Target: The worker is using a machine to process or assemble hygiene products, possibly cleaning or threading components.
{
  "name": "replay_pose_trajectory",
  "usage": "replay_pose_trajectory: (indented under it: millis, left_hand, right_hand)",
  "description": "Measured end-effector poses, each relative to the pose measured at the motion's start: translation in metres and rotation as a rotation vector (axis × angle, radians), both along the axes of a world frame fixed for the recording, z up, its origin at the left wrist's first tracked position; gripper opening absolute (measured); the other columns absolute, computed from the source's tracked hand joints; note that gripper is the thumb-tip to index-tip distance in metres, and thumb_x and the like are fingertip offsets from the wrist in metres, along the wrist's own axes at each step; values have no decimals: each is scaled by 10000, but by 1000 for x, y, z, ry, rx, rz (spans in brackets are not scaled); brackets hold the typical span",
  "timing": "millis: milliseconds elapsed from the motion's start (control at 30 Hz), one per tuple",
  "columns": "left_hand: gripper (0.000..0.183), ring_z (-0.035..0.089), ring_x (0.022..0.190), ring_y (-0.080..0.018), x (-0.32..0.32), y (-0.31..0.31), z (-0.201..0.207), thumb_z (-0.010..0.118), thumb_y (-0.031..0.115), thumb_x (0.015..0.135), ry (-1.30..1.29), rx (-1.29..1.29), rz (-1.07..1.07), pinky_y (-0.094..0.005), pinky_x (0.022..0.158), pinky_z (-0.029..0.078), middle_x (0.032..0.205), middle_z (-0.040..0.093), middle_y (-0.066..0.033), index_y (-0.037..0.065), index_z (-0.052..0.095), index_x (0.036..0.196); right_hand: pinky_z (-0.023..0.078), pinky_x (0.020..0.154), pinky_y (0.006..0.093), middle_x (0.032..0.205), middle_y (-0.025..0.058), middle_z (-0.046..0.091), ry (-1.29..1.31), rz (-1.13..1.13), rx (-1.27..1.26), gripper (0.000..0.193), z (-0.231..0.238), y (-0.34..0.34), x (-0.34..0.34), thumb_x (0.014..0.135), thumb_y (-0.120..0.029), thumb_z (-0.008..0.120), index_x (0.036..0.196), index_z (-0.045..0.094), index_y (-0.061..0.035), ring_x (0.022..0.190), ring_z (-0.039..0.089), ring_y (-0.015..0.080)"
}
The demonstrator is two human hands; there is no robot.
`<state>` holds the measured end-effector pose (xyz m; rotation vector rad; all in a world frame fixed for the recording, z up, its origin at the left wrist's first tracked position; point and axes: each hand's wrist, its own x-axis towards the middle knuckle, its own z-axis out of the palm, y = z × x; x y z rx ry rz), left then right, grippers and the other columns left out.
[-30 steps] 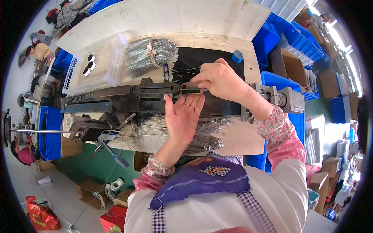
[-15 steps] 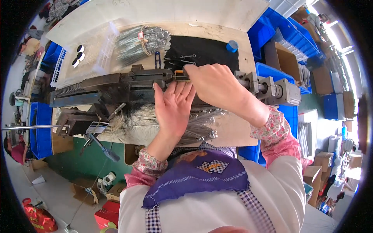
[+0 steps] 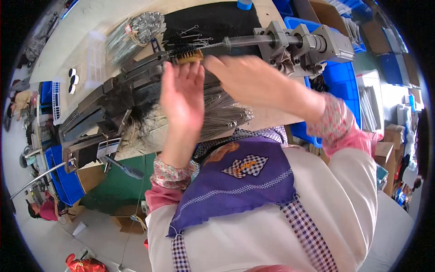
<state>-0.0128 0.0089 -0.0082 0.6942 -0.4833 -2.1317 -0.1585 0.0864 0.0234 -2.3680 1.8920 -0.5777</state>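
Note:
My left hand is turned palm up with its fingers stretched out, below a yellowish block. Black bristles stand along the block's far side, in line with a twisted wire that runs to the shaft of the bench machine. Beside the block, my right hand is curled closed and slightly blurred. Its fingertips are turned away, so what they hold, if anything, is hidden. Dark metal jaws of a long bar lie just left of my left fingers.
A bundle of grey wires lies on the near side of the table. Looped wire pieces rest on a black cloth. Another tied bundle is at the far left, near a clear plastic basket. Blue bins stand right.
The view has shifted and turned. The bar's jaws and the machine's shaft now stand apart, with bristles and twisted wire showing between them. My right hand has moved away from the jaws.

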Motion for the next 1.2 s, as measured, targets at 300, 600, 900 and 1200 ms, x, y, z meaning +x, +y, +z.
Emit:
replay_pose_trajectory:
  millis: [300, 600, 900, 1200]
  left_hand:
    - [529, 348, 1370, -299, 34, 44, -5, 492, 239, 980, 339, -13, -308, -430, 1122, 310, 1490, 345, -139, 23, 337, 1438]
    - [834, 602, 1048, -380, 264, 58, -28, 623, 96, 756, -2498, -584, 492, -470, 904, 459, 1113, 620, -251, 29, 214, 1480]
    - [823, 581, 1024, -412, 278, 54, -67, 665, 108, 765, -2342, -389, 531, -485, 855, 473, 1056, 608, -257, -22, 227, 1450]
    - [491, 569, 1136, -319, 29, 86, 77, 576, 176, 916, -890, -1416, -174, -419, 934, 442, 1163, 615, -166, 52, 404, 1359]
  right_hand:
    - [522, 635, 355, 906, 82, 656, 244, 44, -68, 203, -146, 13, 2, 747, -161, 586, 918, 656, -77, 775, 661, 237]
    - [536, 623, 442, 846, 136, 648, -345, 173, 192, 180, -101, 28, -7, 861, -252, 626, 902, 585, -81, 756, 655, 349]
    - [524, 635, 363, 822, 177, 659, -848, -80, 135, 140, -77, 63, -18, 845, -63, 651, 923, 550, -5, 730, 673, 311]
    - [446, 535, 296, 705, 111, 594, -699, 295, -322, 171, 18, 50, -44, 829, 62, 607, 933, 505, -27, 568, 577, 197]
